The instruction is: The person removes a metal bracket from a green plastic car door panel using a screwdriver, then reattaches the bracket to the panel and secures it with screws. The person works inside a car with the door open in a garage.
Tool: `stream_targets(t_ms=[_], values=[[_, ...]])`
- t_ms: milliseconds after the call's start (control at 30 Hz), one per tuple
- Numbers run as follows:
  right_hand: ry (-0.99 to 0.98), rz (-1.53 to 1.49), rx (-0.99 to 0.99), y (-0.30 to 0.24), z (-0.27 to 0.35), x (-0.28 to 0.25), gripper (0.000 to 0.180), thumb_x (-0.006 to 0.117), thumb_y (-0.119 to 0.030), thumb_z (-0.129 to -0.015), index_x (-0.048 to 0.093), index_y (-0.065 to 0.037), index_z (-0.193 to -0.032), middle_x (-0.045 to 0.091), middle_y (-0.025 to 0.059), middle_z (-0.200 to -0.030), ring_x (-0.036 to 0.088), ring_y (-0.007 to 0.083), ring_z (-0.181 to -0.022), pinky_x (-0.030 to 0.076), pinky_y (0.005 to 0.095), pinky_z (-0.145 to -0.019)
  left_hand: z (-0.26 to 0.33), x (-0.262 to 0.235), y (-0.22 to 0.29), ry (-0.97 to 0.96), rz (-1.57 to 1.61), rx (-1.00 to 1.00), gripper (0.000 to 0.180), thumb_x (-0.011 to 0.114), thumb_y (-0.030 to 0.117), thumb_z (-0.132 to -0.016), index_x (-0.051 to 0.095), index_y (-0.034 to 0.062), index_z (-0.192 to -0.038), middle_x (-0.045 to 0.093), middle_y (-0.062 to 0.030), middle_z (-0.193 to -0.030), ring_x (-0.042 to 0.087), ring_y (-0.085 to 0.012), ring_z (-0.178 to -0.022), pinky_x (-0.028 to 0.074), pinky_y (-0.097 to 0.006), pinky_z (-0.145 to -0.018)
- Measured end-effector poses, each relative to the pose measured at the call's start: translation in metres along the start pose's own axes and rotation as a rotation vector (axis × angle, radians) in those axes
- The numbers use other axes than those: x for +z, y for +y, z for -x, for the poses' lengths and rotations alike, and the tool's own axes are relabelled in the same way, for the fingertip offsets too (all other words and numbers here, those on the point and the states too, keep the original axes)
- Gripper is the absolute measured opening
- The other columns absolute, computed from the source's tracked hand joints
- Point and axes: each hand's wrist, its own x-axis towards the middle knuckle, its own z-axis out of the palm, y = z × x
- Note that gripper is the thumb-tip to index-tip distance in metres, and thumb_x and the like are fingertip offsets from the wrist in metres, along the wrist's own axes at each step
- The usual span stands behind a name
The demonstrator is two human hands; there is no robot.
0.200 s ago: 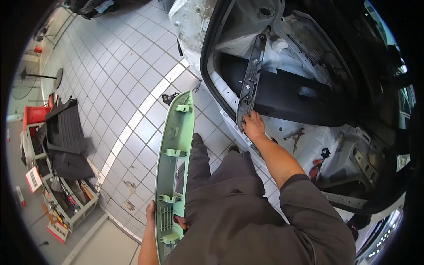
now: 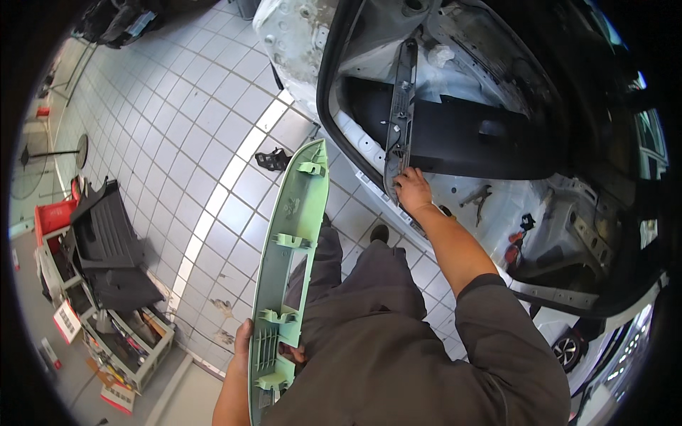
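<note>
A long, pale green plastic trim panel (image 2: 292, 211) stands nearly upright along my left side, its ribbed and clipped face showing. My left hand (image 2: 244, 344) is closed round its lower part, thumb on the outer edge and fingertips inside. To the right, my right hand (image 2: 414, 192) grips the near end of a long, narrow dark grey trim strip (image 2: 403, 96). That strip lies across the opening of a stripped car body (image 2: 364, 142), partly over a large flat black panel (image 2: 462, 138). The fingertips under the strip are hidden.
A black rubber seal (image 2: 328, 78) borders the car opening. On the tiled floor (image 2: 177, 142) lies a small black bracket (image 2: 272, 159). At the left stand a tool cart (image 2: 138, 355), dark plastic panels (image 2: 106, 231) and a red bin (image 2: 55, 215). Work gloves (image 2: 222, 307) lie nearby.
The whole view has shifted slightly. The green panel's top has come a little to the right. Both hands keep their holds.
</note>
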Motion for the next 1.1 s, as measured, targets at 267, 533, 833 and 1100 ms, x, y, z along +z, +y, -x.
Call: stream_targets(t_ms=[267, 533, 833, 1100], values=[[0.272, -0.258, -0.021, -0.029, 0.022, -0.119, 0.022, 0.074, -0.008, -0.076, 0.071, -0.006, -0.098, 0.061, 0.0104, -0.120, 0.051, 0.0335, -0.119, 0.045, 0.0407, -0.101, -0.047, 0.035, 0.061, -0.005, -0.139, 0.113, 0.087, 0.057, 0.070, -0.078, 0.054, -0.0022, -0.127, 0.066, -0.0239, -0.105, 0.067, -0.0395, -0.090, 0.055, -0.050, -0.081], [0.255, -0.427, -0.048, -0.052, 0.101, -0.261, 0.025, 0.072, -0.004, -0.079, 0.067, -0.003, -0.103, 0.062, 0.0143, -0.118, 0.058, 0.0328, -0.115, 0.047, 0.0387, -0.099, -0.091, 0.090, 0.074, -0.212, -0.149, 0.106, 0.083, 0.048, 0.071, -0.084, 0.055, -0.0007, -0.125, 0.064, -0.0231, -0.104, 0.065, -0.0385, -0.088, 0.053, -0.048, -0.078], [0.258, -0.614, -0.076, -0.095, 0.196, -0.339, 0.026, 0.074, 0.001, -0.077, 0.068, -0.004, -0.101, 0.063, 0.0097, -0.116, 0.059, 0.0300, -0.119, 0.048, 0.0393, -0.100, -0.106, 0.156, 0.052, -0.317, -0.064, 0.068, 0.095, 0.032, 0.088, -0.078, 0.064, 0.0078, -0.116, 0.058, -0.0190, -0.094, 0.051, -0.0339, -0.088, 0.045, -0.049, -0.082], [0.141, -0.743, -0.125, -0.088, 0.263, -0.369, 0.026, 0.076, -0.001, -0.076, 0.071, -0.004, -0.101, 0.066, 0.0080, -0.114, 0.059, 0.0286, -0.121, 0.049, 0.0398, -0.100, -0.124, 0.203, 0.039, -0.564, -0.167, 0.214, 0.092, 0.042, 0.083, -0.080, 0.060, 0.0044, -0.125, 0.060, -0.0197, -0.107, 0.060, -0.0364, -0.101, 0.042, -0.059, -0.102]])
